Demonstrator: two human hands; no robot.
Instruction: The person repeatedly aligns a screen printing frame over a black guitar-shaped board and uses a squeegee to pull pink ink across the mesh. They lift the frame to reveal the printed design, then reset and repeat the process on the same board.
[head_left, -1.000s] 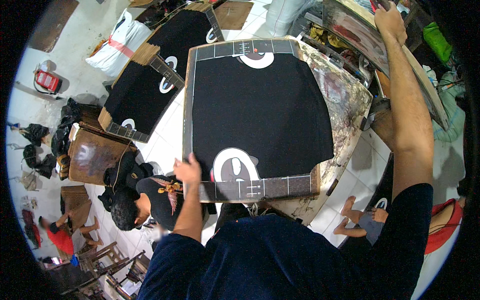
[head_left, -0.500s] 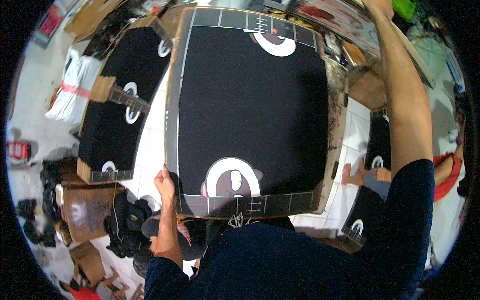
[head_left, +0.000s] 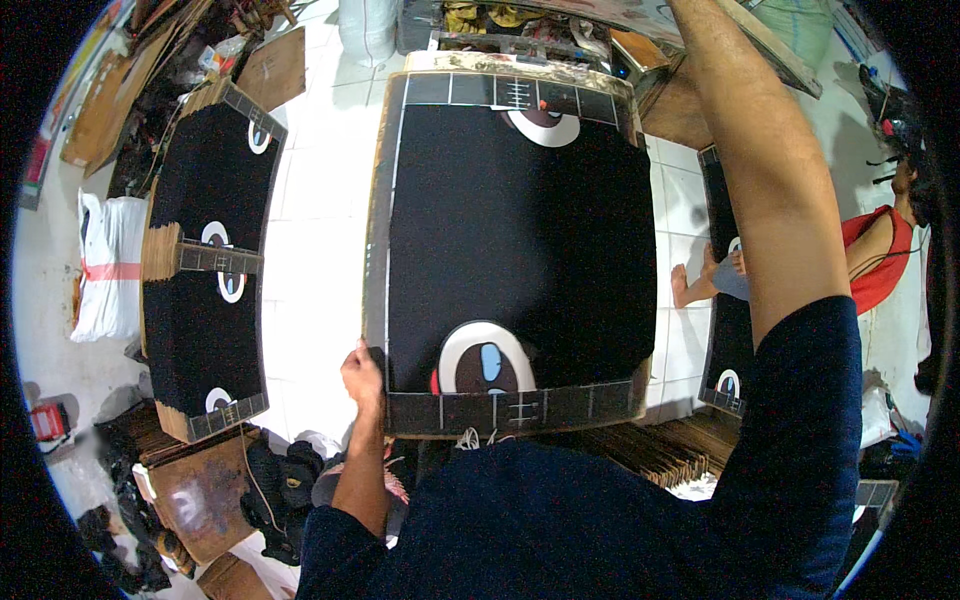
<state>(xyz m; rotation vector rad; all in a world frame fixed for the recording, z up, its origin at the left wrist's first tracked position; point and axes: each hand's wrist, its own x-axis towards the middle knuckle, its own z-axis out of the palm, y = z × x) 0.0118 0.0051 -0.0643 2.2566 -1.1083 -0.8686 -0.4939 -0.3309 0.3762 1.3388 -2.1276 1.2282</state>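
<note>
Black-topped board lies lengthwise, pointing straight ahead.

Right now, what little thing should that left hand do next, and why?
Perhaps the left hand should gently steady the board under the eye-printed black fabric, because it is at the board's left edge while the right arm reaches forward, its hand out of view.

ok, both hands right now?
Left hand: curled at left edge of the board; grip unclear.
Right hand: out of frame, can't tell.
</note>
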